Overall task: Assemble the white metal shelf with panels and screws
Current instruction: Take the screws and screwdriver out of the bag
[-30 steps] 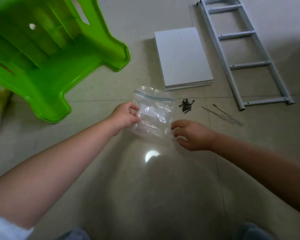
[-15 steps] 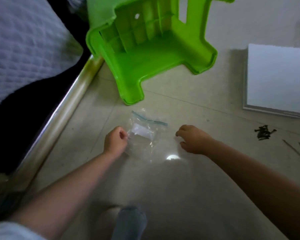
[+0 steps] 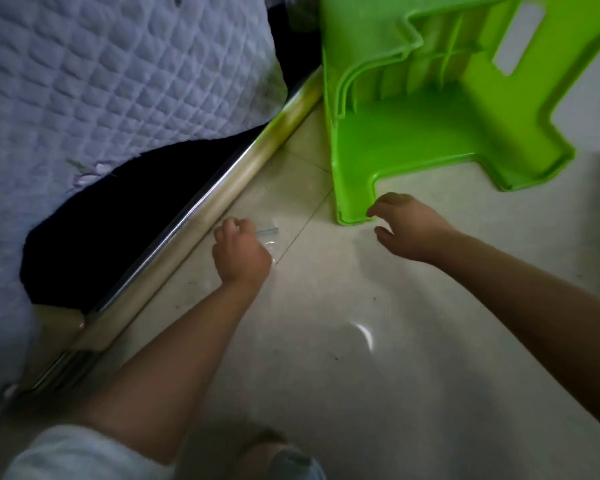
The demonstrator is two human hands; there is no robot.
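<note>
Two bare forearms reach forward over the tiled floor [image 3: 326,341], and one clear plastic bag [image 3: 270,244] with a blue zip strip is the only packaging in sight; none of the shelf's panels, frame or screws can be made out here. Nearest the camera, at the bottom edge, sit a white sleeve [image 3: 84,455] on the left arm and a grey-socked foot [image 3: 291,464]. The left hand [image 3: 240,255] is knuckles-up with its fingers [image 3: 226,230] curled down onto the bag, which lies on the floor just beside the bed's shiny metal rail [image 3: 201,216]; most of the bag is hidden under the hand. The right hand [image 3: 407,227] hovers palm-down, its fingers loosely bent and gripping nothing, fingertips just at the foot of one green plastic stool [image 3: 413,133] lying tipped on its side, whether touching cannot be told. Farther left, one quilted pale mattress [image 3: 101,81] overhangs a dark gap above the rail.
</note>
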